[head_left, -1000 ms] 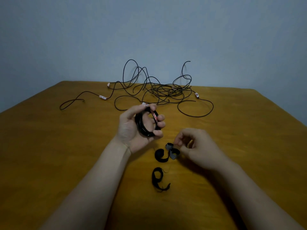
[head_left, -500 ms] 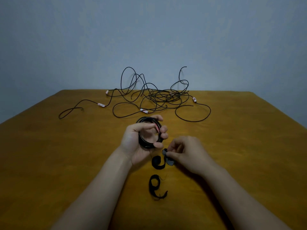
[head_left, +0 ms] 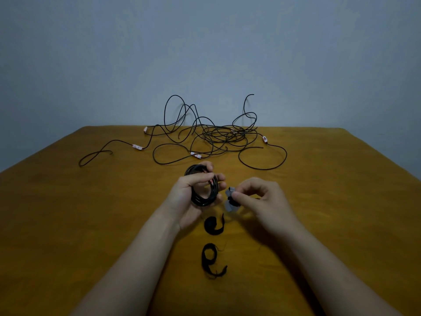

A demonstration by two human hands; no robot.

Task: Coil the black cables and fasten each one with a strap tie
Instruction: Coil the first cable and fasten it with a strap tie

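My left hand (head_left: 189,197) grips a small coil of black cable (head_left: 201,197) above the wooden table (head_left: 91,224), fingers curled round its right side. Just to its right, my right hand (head_left: 262,199) pinches a grey-and-black strap tie (head_left: 230,200) lifted off the table, a short gap from the coil. Two more black strap ties lie curled on the table below: one (head_left: 214,225) right under the hands, another (head_left: 211,262) nearer to me. A tangle of loose black cables (head_left: 218,135) with white-and-red connectors lies at the far middle of the table.
One cable end (head_left: 95,156) trails out to the far left and a wide loop (head_left: 264,158) reaches to the far right. The table's back edge meets a plain blue-grey wall (head_left: 205,53).
My right hand picked the grey strap tie up off the table and raised it beside the coil. My left hand with the coil shifted slightly; the view tilted upward.
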